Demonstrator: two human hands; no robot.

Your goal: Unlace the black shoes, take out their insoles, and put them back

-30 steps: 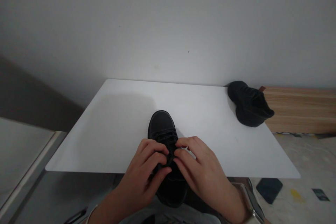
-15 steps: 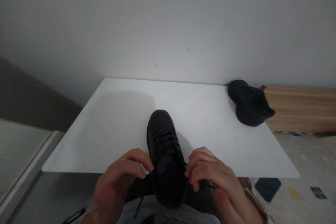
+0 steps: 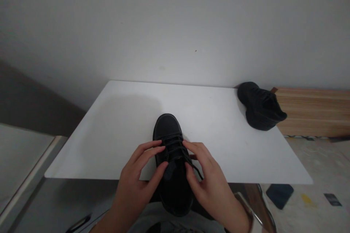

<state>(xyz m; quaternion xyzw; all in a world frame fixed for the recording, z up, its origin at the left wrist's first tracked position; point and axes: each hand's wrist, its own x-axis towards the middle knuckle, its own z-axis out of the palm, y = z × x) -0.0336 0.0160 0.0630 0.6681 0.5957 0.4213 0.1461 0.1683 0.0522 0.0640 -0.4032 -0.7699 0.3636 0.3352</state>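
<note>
A black lace-up shoe (image 3: 167, 123) points away from me at the front edge of the white table, its heel end reaching past that edge towards my body. My left hand (image 3: 142, 171) grips the left side of its lacing, fingertips at the eyelets and thumb by the opening. On the opposite side my right hand (image 3: 207, 174) grips the other lace flap, with index finger and thumb spaced along it. A loose black shoelace (image 3: 197, 171) trails beside the right thumb. Thin laces cross the shoe between my hands.
Another black shoe (image 3: 259, 107) rests at the table's far right corner. The white table (image 3: 115, 116) meets a grey wall (image 3: 175, 25). A wooden surface (image 3: 314, 111) lies beyond the right edge, and a dark blue patch (image 3: 279, 194) shows on the floor.
Both hands have moved forward and inward from the shoe's opening onto its lacing. The lace end that hung at the left is out of sight. The shoe has hardly moved.
</note>
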